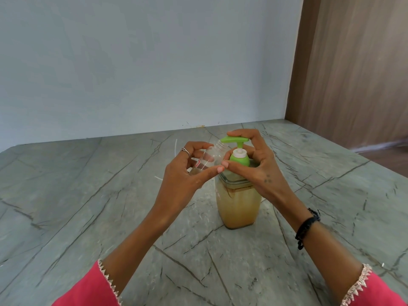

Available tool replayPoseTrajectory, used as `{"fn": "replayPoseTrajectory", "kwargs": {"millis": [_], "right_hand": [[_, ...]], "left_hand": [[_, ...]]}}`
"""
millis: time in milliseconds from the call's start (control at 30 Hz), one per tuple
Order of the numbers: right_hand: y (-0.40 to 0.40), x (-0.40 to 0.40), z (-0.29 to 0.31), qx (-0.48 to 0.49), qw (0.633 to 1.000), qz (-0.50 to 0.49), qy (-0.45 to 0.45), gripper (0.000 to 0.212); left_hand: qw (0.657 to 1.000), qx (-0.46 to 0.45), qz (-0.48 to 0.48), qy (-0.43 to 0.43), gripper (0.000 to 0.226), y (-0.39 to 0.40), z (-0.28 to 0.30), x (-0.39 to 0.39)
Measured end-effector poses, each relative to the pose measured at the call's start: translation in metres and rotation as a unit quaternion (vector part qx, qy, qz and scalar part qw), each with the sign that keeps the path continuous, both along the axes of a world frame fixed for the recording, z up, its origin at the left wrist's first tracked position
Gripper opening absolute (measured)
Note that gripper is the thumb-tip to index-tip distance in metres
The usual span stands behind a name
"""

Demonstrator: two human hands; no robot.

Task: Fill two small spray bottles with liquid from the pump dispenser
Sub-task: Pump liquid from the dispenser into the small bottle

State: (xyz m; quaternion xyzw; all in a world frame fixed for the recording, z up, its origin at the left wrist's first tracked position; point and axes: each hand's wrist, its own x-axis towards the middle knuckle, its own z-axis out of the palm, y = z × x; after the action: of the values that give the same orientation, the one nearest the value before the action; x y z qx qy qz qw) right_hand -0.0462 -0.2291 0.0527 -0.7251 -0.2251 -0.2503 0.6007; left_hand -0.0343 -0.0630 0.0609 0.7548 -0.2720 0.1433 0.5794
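My left hand (pixel 189 171) holds the small spray bottle (pixel 206 159), fingers wrapped around its clear body, cap off, tilted so the threaded neck sits just under the green spout of the pump dispenser (pixel 237 186). My right hand (pixel 254 164) is on the pump: index finger on top of the green head, thumb braced near the collar, other fingers curled around the dispenser's shoulder. The dispenser stands on the grey tabletop (pixel 88 206), mostly full of cloudy tan liquid.

Risks, as I judge them:
- Neck and spout look close but not surely lined up; a press now could send liquid down the outside of the bottle and over my fingers.
- The bottle is tilted; more tilt and whatever is inside may run out.
- A hard press could rock the dispenser, since I have no separate hand steadying its base.

Hard to make out:
- Spout tip against bottle mouth: touching or just apart, cannot tell.
- Level in the bottle: a little at the bottom, perhaps; my fingers cover it.
- The second bottle is not visible. Thin white pieces lie on the tabletop beyond my left hand; possibly spray tubes.
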Motion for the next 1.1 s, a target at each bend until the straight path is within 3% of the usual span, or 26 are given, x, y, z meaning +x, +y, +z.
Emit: {"fn": "replayPoseTrajectory", "kwargs": {"millis": [133,233,633,767,933,1100], "right_hand": [[-0.0007,0.0021,0.0005,-0.014,1.000,-0.004,0.010,0.040],[-0.0004,0.0021,-0.0006,0.002,1.000,-0.007,0.003,0.046],[-0.0009,0.0057,0.0048,0.023,1.000,-0.010,0.012,0.027],[-0.0009,0.0037,0.0014,0.001,1.000,-0.015,-0.012,0.038],[-0.0019,0.0012,-0.0023,-0.011,1.000,0.007,-0.027,0.036],[-0.0018,-0.0025,-0.0050,-0.018,0.999,0.004,-0.035,0.052]], "left_hand": [[1.000,-0.002,-0.001,0.001,0.039,0.0004,0.0010,-0.0004],[1.000,-0.002,0.002,0.003,0.040,0.0003,0.0017,-0.0005],[1.000,0.008,-0.003,0.006,0.042,0.0002,-0.0026,0.0001],[1.000,0.009,-0.002,0.009,0.040,0.0000,-0.0013,-0.0008],[1.000,0.001,0.003,0.010,0.040,0.0000,-0.0003,-0.0004],[1.000,0.006,-0.002,0.004,0.041,-0.0011,-0.0005,-0.0016]]}}
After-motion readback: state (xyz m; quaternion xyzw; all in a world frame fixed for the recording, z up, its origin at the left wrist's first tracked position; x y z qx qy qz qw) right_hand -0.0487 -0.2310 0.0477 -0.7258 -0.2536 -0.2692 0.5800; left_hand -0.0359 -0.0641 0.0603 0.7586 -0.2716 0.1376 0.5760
